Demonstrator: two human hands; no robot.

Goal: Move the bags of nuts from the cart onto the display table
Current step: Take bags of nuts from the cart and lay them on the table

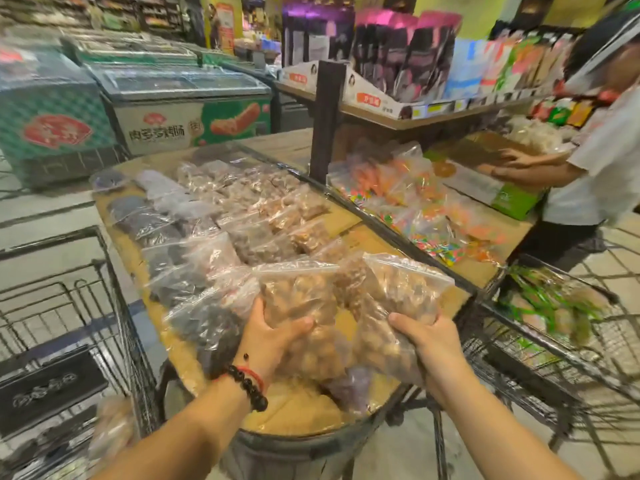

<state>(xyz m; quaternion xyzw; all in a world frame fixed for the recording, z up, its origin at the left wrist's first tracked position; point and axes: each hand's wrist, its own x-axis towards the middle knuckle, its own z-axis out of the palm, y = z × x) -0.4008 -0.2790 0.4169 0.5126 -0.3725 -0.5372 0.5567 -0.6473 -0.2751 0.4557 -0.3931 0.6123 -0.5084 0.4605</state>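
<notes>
My left hand [272,336] grips a clear zip bag of light brown nuts [299,297]. My right hand [427,342] grips a second such nut bag [403,292]. Both bags hang just above the near end of the wooden display table [349,228]. Rows of clear bags lie on it: dark dried fruit bags [152,226] on the left, brown nut bags [273,220] in the middle. A wire cart [59,306] stands at my left, with another bag [110,431] blurred at its near corner.
A second wire cart [561,344] with green-wrapped goods stands at the right. Another person [595,161] reaches over boxes at the far right. Bags of coloured sweets [426,209] fill the table's right section beyond a dark divider. Chest freezers [166,105] line the left aisle.
</notes>
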